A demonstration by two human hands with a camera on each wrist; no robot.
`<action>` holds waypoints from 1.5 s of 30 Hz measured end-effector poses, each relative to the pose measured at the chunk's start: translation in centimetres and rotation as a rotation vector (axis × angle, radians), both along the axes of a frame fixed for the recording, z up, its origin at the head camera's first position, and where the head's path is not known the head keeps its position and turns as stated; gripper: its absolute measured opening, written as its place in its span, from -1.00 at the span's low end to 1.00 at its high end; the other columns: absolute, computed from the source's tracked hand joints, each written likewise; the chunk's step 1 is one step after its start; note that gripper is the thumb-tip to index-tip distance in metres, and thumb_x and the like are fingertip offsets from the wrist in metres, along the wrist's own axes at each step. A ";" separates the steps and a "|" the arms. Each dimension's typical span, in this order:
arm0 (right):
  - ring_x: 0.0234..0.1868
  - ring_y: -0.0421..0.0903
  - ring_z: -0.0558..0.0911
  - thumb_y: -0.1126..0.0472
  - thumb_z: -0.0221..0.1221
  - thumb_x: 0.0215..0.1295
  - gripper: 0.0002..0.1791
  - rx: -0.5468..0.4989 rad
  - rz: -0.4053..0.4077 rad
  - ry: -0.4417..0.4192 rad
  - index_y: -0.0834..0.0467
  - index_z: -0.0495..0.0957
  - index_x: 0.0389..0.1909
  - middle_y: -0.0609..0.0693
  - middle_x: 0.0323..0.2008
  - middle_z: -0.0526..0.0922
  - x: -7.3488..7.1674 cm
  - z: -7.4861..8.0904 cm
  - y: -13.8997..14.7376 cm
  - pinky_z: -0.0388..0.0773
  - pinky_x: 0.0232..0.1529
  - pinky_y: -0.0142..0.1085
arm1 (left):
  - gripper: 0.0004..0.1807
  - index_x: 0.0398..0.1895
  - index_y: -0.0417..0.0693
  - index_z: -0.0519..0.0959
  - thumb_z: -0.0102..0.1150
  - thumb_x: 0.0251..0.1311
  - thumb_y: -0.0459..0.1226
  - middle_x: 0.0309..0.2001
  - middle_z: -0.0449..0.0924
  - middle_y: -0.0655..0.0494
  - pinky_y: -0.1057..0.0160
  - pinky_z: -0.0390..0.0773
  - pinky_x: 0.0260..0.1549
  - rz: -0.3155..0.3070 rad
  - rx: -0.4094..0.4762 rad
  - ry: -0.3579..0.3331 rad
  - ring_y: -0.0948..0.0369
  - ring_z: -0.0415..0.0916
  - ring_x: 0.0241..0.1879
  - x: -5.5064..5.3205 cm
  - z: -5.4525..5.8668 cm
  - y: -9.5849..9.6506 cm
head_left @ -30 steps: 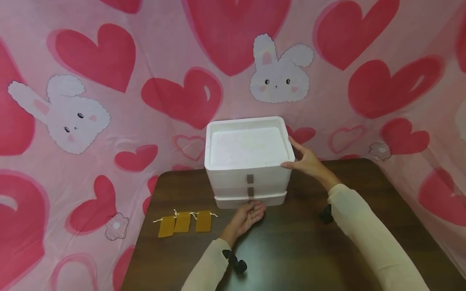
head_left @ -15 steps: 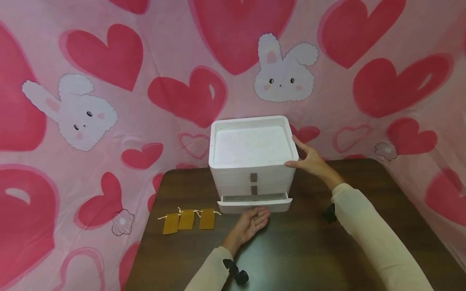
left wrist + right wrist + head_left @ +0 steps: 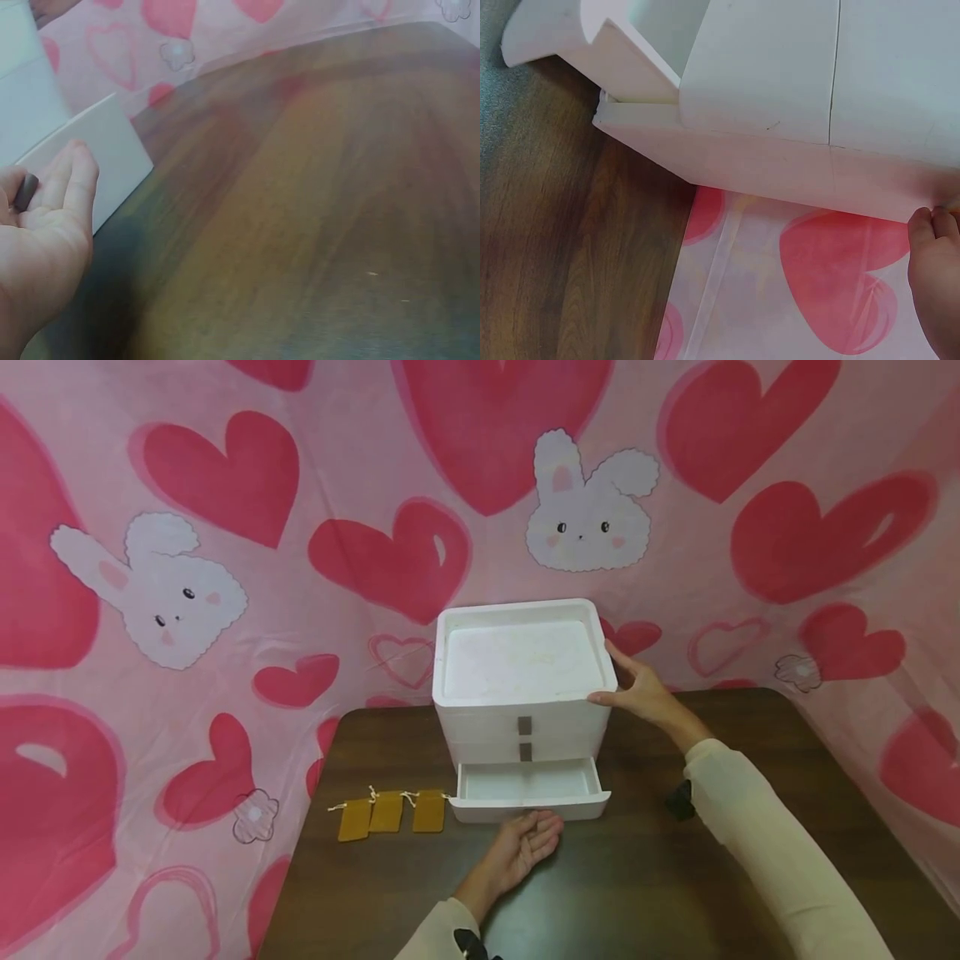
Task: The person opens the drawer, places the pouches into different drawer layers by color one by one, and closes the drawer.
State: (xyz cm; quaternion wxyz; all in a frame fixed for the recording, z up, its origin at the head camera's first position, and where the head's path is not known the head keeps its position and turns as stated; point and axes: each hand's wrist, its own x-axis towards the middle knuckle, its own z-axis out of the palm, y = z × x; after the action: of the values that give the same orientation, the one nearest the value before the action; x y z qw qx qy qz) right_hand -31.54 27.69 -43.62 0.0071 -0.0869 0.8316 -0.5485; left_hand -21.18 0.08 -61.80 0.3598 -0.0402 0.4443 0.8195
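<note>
A white drawer unit point(image 3: 480, 731) stands on the table, its bottom drawer point(image 3: 581, 811) pulled well out and showing a bare inside. My left hand point(image 3: 521, 847) is at the drawer's front, palm up; in the left wrist view its thumb and fingers pinch the brown pull tab point(image 3: 26, 193). At the unit's top right corner, my right hand point(image 3: 643, 695) grips the edge, thumb in front and fingers along the side. In the right wrist view, fingertips point(image 3: 924, 222) touch the side wall. Both upper drawers stay closed, with brown tabs point(image 3: 525, 739) on their fronts.
Three mustard drawstring pouches, a left one point(image 3: 355, 820), a middle one point(image 3: 386, 812) and a right one point(image 3: 428, 812), lie left of the drawer. The right pouch is close to the drawer's left corner. A pink heart-print cloth point(image 3: 345, 610) hangs behind the dark wooden table point(image 3: 637, 877).
The bottom drawer has slid out toward me, from nearly closed to well open, with my left hand moving back along with it. My right hand has kept its hold on the corner.
</note>
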 end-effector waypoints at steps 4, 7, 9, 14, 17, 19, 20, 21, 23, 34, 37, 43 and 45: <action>0.56 0.19 0.22 0.30 0.39 0.22 0.12 -0.001 0.001 0.007 0.07 -0.15 0.63 0.09 0.65 -0.01 0.1 0.1 0.0 0.28 0.41 -0.05 | -0.48 0.38 -0.41 0.30 -0.21 0.61 -0.16 0.40 0.43 -0.30 0.29 0.65 0.14 -0.006 -0.011 -0.003 0.24 0.65 0.13 1.0 -0.1 -0.2; 0.55 0.18 0.25 0.30 0.39 0.21 0.12 0.010 -0.001 0.012 0.06 -0.14 0.63 0.08 0.65 0.00 0.1 0.0 0.1 0.32 0.38 -0.14 | -0.49 0.37 -0.39 0.33 -0.20 0.60 -0.16 0.39 0.44 -0.29 0.26 0.65 0.15 -0.011 -0.018 -0.015 0.23 0.64 0.14 1.6 0.0 -0.4; 0.54 0.18 0.26 0.30 0.40 0.21 0.12 0.014 0.001 0.012 0.06 -0.14 0.63 0.09 0.64 0.01 0.1 0.0 0.1 0.34 0.36 -0.19 | -0.50 0.35 -0.39 0.34 -0.20 0.60 -0.16 0.39 0.45 -0.29 0.25 0.65 0.16 -0.013 -0.021 -0.020 0.22 0.64 0.15 2.0 0.0 -0.6; 0.55 0.17 0.24 0.31 0.38 0.23 0.12 -0.004 0.013 0.005 0.04 -0.15 0.63 0.07 0.65 -0.01 0.2 0.0 0.1 0.31 0.39 -0.17 | -0.50 0.35 -0.37 0.34 -0.18 0.59 -0.16 0.38 0.46 -0.29 0.23 0.64 0.19 -0.026 -0.019 -0.030 0.21 0.64 0.16 2.7 0.2 -1.0; 0.56 0.16 0.22 0.29 0.38 0.24 0.12 -0.002 0.012 -0.003 0.02 -0.16 0.63 0.05 0.65 -0.02 0.1 0.0 0.1 0.29 0.40 -0.12 | -0.49 0.36 -0.38 0.34 -0.18 0.59 -0.15 0.37 0.47 -0.29 0.24 0.65 0.18 -0.039 -0.015 -0.029 0.22 0.65 0.14 3.2 0.2 -1.2; 0.57 0.16 0.21 0.29 0.39 0.24 0.12 -0.004 0.012 -0.004 0.03 -0.16 0.63 0.05 0.65 -0.03 0.1 0.1 0.2 0.30 0.40 -0.13 | -0.49 0.36 -0.38 0.35 -0.18 0.59 -0.15 0.36 0.47 -0.29 0.26 0.66 0.16 -0.051 -0.013 -0.026 0.24 0.66 0.13 3.6 0.2 -1.3; 0.57 0.16 0.21 0.29 0.39 0.23 0.12 -0.005 0.012 -0.004 0.03 -0.15 0.63 0.05 0.65 -0.02 0.1 0.1 0.2 0.31 0.39 -0.14 | -0.49 0.36 -0.39 0.34 -0.18 0.59 -0.15 0.37 0.46 -0.30 0.27 0.66 0.15 -0.056 -0.012 -0.025 0.24 0.66 0.13 3.7 0.2 -1.4; 0.57 0.16 0.21 0.29 0.39 0.23 0.11 -0.006 0.011 -0.005 0.03 -0.15 0.63 0.05 0.65 -0.03 0.1 0.1 0.2 0.31 0.38 -0.17 | -0.48 0.36 -0.39 0.34 -0.18 0.60 -0.15 0.37 0.46 -0.30 0.27 0.66 0.15 -0.059 -0.010 -0.021 0.24 0.66 0.13 3.9 0.2 -1.4; 0.57 0.16 0.21 0.30 0.38 0.23 0.11 -0.013 0.012 -0.006 0.03 -0.15 0.63 0.05 0.66 -0.03 0.1 0.1 0.2 0.33 0.37 -0.22 | -0.48 0.37 -0.40 0.33 -0.18 0.60 -0.15 0.37 0.45 -0.31 0.27 0.66 0.14 -0.060 -0.006 -0.015 0.24 0.66 0.13 4.2 0.3 -1.5; 0.56 0.19 0.22 0.32 0.38 0.23 0.10 -0.012 0.006 0.006 0.05 -0.14 0.63 0.07 0.65 -0.01 0.3 0.1 0.1 0.33 0.36 -0.19 | -0.43 0.40 -0.45 0.28 -0.20 0.60 -0.13 0.41 0.40 -0.33 0.22 0.62 0.23 -0.036 -0.023 -0.002 0.17 0.60 0.23 4.8 0.7 -1.2; 0.55 0.19 0.23 0.33 0.38 0.23 0.10 -0.021 0.007 0.009 0.06 -0.13 0.63 0.08 0.65 -0.01 0.3 0.0 0.2 0.36 0.33 -0.29 | -0.42 0.41 -0.44 0.28 -0.19 0.60 -0.12 0.41 0.40 -0.33 0.20 0.61 0.25 -0.033 -0.025 0.003 0.16 0.59 0.25 4.9 0.7 -1.0; 0.50 0.20 0.28 0.36 0.38 0.22 0.11 -0.049 0.022 0.019 0.09 -0.14 0.62 0.11 0.64 0.00 0.1 -0.2 0.2 0.42 0.23 -0.57 | -0.42 0.40 -0.45 0.28 -0.20 0.60 -0.13 0.40 0.40 -0.35 0.20 0.62 0.23 -0.017 -0.041 -0.003 0.14 0.60 0.23 5.1 0.8 -0.9; 0.48 0.20 0.30 0.36 0.38 0.22 0.11 -0.045 0.023 0.025 0.10 -0.14 0.62 0.12 0.64 0.01 0.1 -0.3 0.1 0.43 0.20 -0.60 | -0.42 0.41 -0.47 0.26 -0.22 0.60 -0.14 0.40 0.40 -0.36 0.19 0.62 0.23 -0.013 -0.046 -0.010 0.12 0.59 0.25 5.2 0.9 -0.9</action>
State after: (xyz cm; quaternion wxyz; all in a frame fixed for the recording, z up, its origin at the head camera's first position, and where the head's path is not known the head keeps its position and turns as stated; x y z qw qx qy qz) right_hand -31.48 27.83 -43.88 0.0011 -0.1035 0.8181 -0.5657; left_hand -16.00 -0.83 -60.86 0.3662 -0.0499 0.4612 0.8066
